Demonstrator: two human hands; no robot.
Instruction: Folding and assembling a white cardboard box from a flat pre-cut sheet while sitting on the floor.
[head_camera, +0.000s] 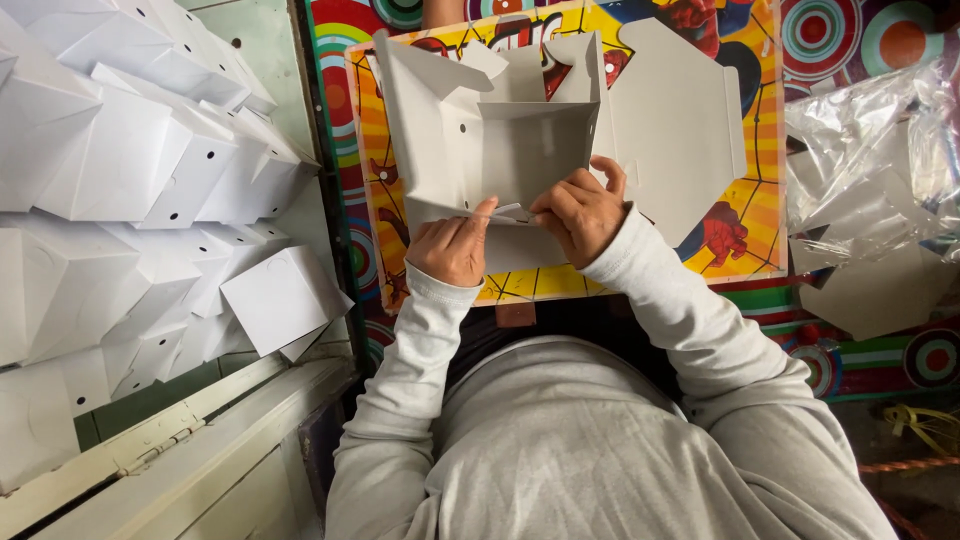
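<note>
Lying half-folded on the colourful board (745, 215), the box (500, 140) is opening toward the person, and its near flap (500, 212) is running left to right just at the fingertips. Both hands are touching it: the left hand (452, 247) is pinching the flap's left part, the right hand (580, 212) is pressing with fingers together slightly closer in. Finished boxes (130, 200) are piling up well apart on the left.
</note>
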